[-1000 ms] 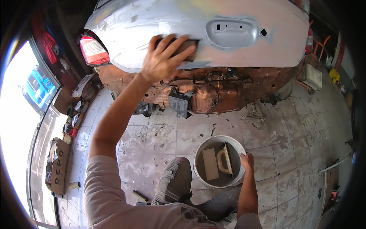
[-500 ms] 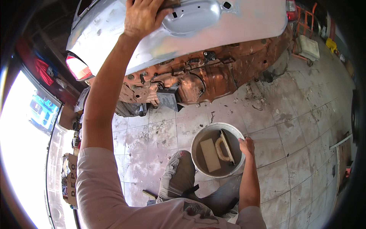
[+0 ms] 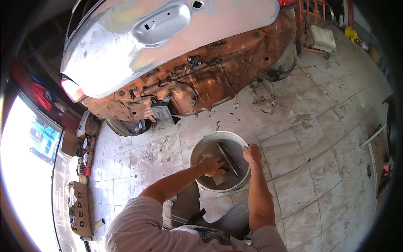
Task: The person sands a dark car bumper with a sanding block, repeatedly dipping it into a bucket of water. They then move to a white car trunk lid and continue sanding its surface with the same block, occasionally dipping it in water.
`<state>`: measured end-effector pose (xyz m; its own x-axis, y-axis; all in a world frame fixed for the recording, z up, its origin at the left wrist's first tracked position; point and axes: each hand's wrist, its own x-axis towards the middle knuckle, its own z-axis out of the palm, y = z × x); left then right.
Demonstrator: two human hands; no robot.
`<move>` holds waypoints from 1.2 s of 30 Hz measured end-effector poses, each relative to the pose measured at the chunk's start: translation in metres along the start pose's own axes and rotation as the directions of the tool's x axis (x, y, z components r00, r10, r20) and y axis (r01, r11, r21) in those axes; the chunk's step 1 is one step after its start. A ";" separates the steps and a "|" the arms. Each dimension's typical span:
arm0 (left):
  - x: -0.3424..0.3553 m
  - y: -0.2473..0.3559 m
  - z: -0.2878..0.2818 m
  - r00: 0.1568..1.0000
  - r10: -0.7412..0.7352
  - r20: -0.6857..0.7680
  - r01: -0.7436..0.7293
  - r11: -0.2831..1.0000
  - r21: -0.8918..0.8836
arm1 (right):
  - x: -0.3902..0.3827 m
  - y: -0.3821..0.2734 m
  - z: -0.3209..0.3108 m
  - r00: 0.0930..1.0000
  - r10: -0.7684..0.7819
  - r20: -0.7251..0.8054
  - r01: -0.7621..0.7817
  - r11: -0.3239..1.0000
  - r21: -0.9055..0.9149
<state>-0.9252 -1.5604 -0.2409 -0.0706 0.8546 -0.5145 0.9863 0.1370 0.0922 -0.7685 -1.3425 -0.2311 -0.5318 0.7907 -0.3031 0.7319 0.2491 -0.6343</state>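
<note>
My left hand (image 3: 213, 166) reaches down into a round pale bucket (image 3: 194, 148), its fingers spread over a pale rectangular block (image 3: 218, 179) that is partly covered by the hand. Beside those fingers a float (image 3: 228, 159) stands on edge in the murky grey liquid, its handle mostly hidden. Whether the fingertips touch the block or the float's handle cannot be made out. My right hand (image 3: 252, 154) is closed on the bucket's right rim.
Ahead stands a car rear with a patchy, sanded tailgate (image 3: 126, 54) above an exposed copper-coloured underbody (image 3: 201, 88). An orange hand truck (image 3: 312, 17) with a pale container is at far right. A cardboard box (image 3: 82, 210) sits left on the tiled floor (image 3: 294, 147).
My left hand has come down from the tailgate, where a dark brownish object showed beside it, into the bucket. My right hand stays on the rim. The view has shifted.
</note>
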 end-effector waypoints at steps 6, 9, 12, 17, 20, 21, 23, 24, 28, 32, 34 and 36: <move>0.038 -0.013 0.042 0.989 -0.134 0.062 0.130 0.989 0.072 | -0.001 -0.004 -0.003 0.999 -0.008 0.033 0.011 0.997 -0.076; 0.053 -0.013 0.045 0.977 -0.071 0.203 0.070 0.997 0.010 | 0.000 -0.004 -0.004 1.000 -0.024 0.005 0.024 0.998 -0.054; 0.036 -0.006 0.002 0.926 -0.072 0.370 0.122 0.986 -0.113 | 0.001 -0.003 -0.003 0.999 -0.037 -0.001 0.037 0.996 -0.082; -0.097 -0.018 -0.218 0.959 0.137 0.248 -0.083 0.973 -0.217 | 0.000 0.002 -0.002 0.996 -0.083 -0.024 0.082 0.995 -0.055; -0.196 -0.065 -0.363 0.978 0.191 -0.088 -0.193 0.981 -0.017 | 0.003 0.004 -0.001 0.996 -0.071 -0.049 0.069 0.996 -0.055; -0.227 -0.084 -0.390 0.885 0.226 -0.406 -0.124 0.957 0.262 | 0.004 0.005 0.000 0.998 -0.052 -0.044 0.050 0.998 -0.047; -0.275 -0.120 -0.433 0.576 0.232 -0.784 0.217 0.881 0.421 | 0.006 0.006 0.001 0.998 -0.050 -0.049 0.047 0.997 -0.054; -0.291 -0.133 -0.447 0.436 0.361 -0.824 0.329 0.789 0.520 | 0.007 0.007 0.001 0.996 -0.066 -0.057 0.062 0.996 -0.067; -0.312 -0.159 -0.465 0.282 0.425 -0.860 0.622 0.602 0.501 | 0.009 0.010 0.003 0.993 -0.110 -0.049 0.103 0.987 -0.122; -0.265 -0.135 -0.535 0.183 0.561 -0.807 0.614 0.576 0.540 | 0.011 0.012 0.005 0.992 -0.099 -0.079 0.087 0.986 -0.142; -0.242 -0.110 -0.580 0.238 0.506 -0.829 0.560 0.626 0.543 | 0.011 0.014 0.006 0.996 -0.025 -0.080 0.015 0.992 -0.127; -0.242 -0.117 -0.579 0.199 0.598 -0.776 0.548 0.588 0.594 | 0.010 0.015 0.006 0.993 -0.090 -0.078 0.081 0.991 -0.106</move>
<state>-1.1102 -1.4928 0.3665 0.4602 0.6409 0.6145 0.6304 0.2515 -0.7344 -0.7657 -1.3343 -0.2477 -0.5607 0.8062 -0.1889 0.7272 0.3703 -0.5779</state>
